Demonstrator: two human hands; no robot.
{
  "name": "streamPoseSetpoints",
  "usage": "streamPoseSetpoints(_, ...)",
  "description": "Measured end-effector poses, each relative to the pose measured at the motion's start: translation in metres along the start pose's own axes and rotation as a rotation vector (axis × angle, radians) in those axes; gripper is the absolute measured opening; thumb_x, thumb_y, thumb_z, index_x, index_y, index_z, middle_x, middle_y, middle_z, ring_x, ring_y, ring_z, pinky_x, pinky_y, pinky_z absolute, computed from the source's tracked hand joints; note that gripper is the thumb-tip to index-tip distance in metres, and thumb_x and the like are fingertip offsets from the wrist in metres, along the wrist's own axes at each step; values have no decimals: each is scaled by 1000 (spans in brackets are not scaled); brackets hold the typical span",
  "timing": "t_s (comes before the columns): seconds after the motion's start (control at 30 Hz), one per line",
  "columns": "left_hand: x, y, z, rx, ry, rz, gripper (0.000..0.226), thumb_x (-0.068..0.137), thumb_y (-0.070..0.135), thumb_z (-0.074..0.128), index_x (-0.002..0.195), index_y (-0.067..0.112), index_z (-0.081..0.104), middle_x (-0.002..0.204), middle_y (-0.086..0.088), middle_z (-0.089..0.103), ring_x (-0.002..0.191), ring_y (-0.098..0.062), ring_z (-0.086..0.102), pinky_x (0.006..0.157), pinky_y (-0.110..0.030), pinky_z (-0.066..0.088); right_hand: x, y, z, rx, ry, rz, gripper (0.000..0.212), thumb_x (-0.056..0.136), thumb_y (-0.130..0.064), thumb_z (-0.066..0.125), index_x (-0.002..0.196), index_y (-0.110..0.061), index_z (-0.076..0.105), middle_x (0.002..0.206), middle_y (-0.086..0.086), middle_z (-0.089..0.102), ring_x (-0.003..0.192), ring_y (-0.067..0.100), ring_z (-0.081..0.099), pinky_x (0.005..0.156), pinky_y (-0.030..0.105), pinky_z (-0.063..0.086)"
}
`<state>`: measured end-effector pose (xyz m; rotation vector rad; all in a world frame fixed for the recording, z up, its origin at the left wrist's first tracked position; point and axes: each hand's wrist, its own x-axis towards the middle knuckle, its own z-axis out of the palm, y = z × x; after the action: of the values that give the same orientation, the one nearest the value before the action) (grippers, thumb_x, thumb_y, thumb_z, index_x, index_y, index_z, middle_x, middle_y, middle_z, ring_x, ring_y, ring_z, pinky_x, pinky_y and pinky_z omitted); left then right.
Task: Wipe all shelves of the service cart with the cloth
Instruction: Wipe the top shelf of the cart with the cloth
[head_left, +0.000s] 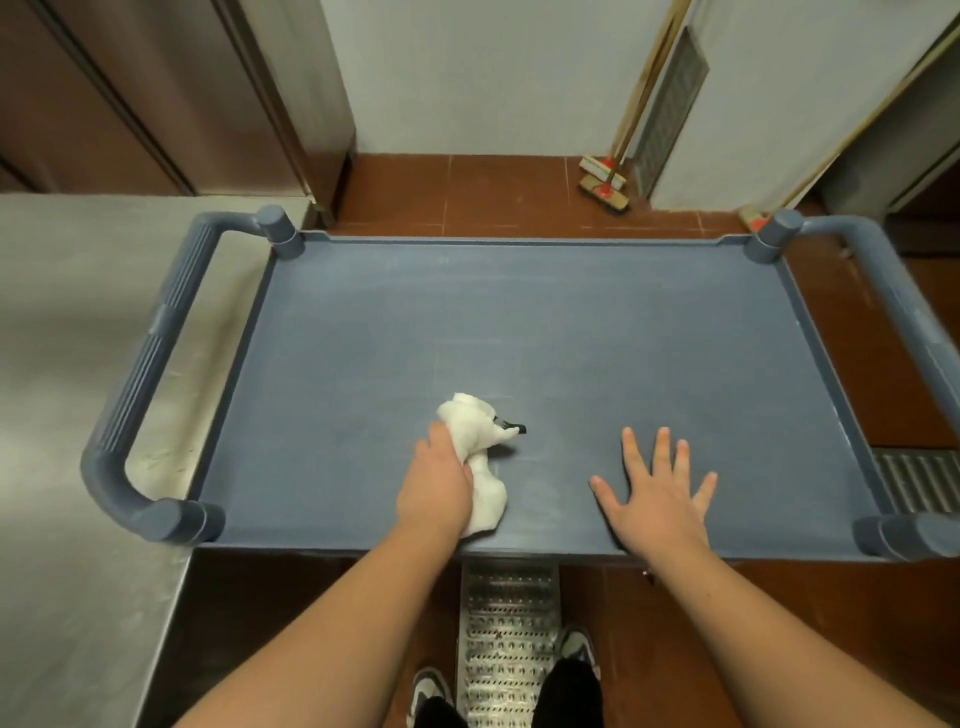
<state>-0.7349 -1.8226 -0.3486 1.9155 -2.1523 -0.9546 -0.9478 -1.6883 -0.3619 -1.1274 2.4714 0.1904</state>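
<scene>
Head view, crumpled white cloth (478, 457) bunched in left hand (434, 483) grip on blue cart shelf (545, 332), right hand (657, 493) flat, fingers spread

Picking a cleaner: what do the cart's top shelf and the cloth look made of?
Top shelf: likely moulded plastic, matte blue-grey, with a raised rim and faint pale streaks. Cloth: soft white fabric, bunched in the left hand; the exact fibre is unclear.
</scene>
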Motion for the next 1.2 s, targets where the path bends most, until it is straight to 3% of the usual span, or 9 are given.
streamPoseSetpoints(0.2, -1, 30, 15, 157, 28, 58, 28, 95, 20, 44, 122, 14, 39, 112, -9, 53, 97, -28, 58, 69, -37, 41, 0, -1, -2, 18, 2, 1, 82, 92, -77, 15, 158, -37, -14, 166, 6, -22, 152, 31, -22, 119, 63, -7)
streamPoseSetpoints(0.33, -20, 98, 54, 103, -142, 226, 42, 92, 14, 44, 133, 14, 38, 121, -12, 51, 107, -32, 57, 85, -43, 46, -5, 3, -1, 105, 18, -3, 79, 95, -69, 25, 160, -34, -4, 167, 3, -18, 152, 27, -22, 120, 61, -10)
streamPoseSetpoints(0.47, -35, 146, 87, 136, -204, 316, 37, 90, 16, 45, 126, 18, 39, 112, -10, 50, 97, -33, 57, 69, -42, 42, -3, 11, 2, 355, 82, -10, 75, 94, -43, 51, 157, -31, 12, 168, -9, 5, 154, 16, -16, 120, 55, -14)
streamPoseSetpoints(0.6, -25, 132, 75, 248, -135, 324, 35, 91, 25, 51, 124, 20, 40, 110, -8, 48, 97, -31, 56, 66, -40, 42, -6, 19, -4, 584, 115, 31, 88, 80, 1, 50, 159, -18, 18, 167, -3, 17, 155, 12, 1, 123, 43, -13)
streamPoseSetpoints(0.83, 4, 37, 13, 179, 82, 63, 29, 90, 26, 54, 113, 16, 41, 112, -9, 50, 103, -34, 57, 72, -42, 45, -13, 15, 3, 585, 236, -35, 77, 82, 1, 51, 155, -13, 30, 164, 2, 27, 154, 16, 13, 124, 35, -8)
streamPoseSetpoints(0.97, 6, 29, -1, 121, 128, -55, 32, 89, 25, 54, 115, 13, 40, 114, -12, 51, 105, -36, 58, 77, -45, 47, -12, 16, 4, 783, 235, -37, 70, 84, 9, 48, 151, -11, 39, 161, 4, 32, 153, 18, 19, 125, 33, 8)
streamPoseSetpoints(1.07, -6, 72, 23, 136, 66, 28, 40, 89, 26, 56, 122, 13, 39, 115, -10, 49, 103, -33, 58, 74, -40, 45, -11, 26, -6, 969, 286, 39, 67, 83, 14, 45, 145, -13, 46, 155, 6, 41, 147, 21, 32, 120, 30, 21)
streamPoseSetpoints(1.2, -25, 148, 77, 102, -73, 183, 42, 85, 25, 57, 122, 14, 40, 116, -9, 51, 101, -34, 58, 74, -41, 45, -13, 60, -27, 1079, 334, 126, 66, 85, 12, 42, 139, -26, 48, 144, -4, 47, 136, 16, 43, 115, 37, 36)
